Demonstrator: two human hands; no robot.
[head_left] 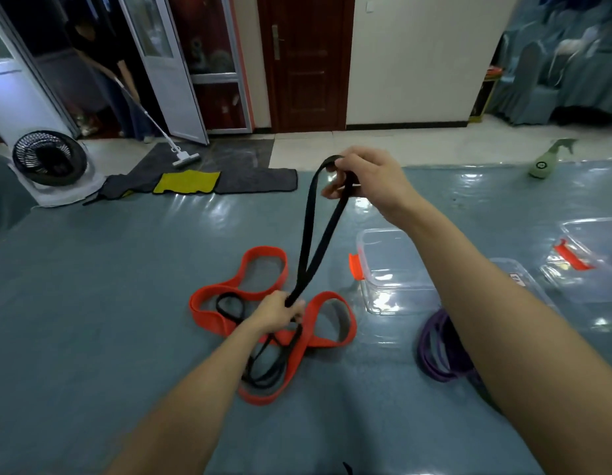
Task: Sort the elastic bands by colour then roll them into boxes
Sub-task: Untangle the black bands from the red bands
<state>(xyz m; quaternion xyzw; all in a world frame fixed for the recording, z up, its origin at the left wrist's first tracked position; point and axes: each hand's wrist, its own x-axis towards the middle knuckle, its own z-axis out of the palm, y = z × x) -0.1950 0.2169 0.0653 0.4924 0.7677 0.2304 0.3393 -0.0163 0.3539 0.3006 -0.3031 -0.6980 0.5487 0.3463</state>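
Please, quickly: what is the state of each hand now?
Left hand: closed on the lower part of the black band.
Right hand: closed, holding up the top loop of the same band.

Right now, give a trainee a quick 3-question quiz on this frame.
1. True or false: both hands grip the black band.
2. Which band lies flat beneath the left hand? A) orange B) purple C) yellow
3. Fill in: the nearest clear box holds ____ bands.

Key: 1 true, the right hand holds its top loop. 2 A, the orange band; the purple band sits apart near the box. 3 no.
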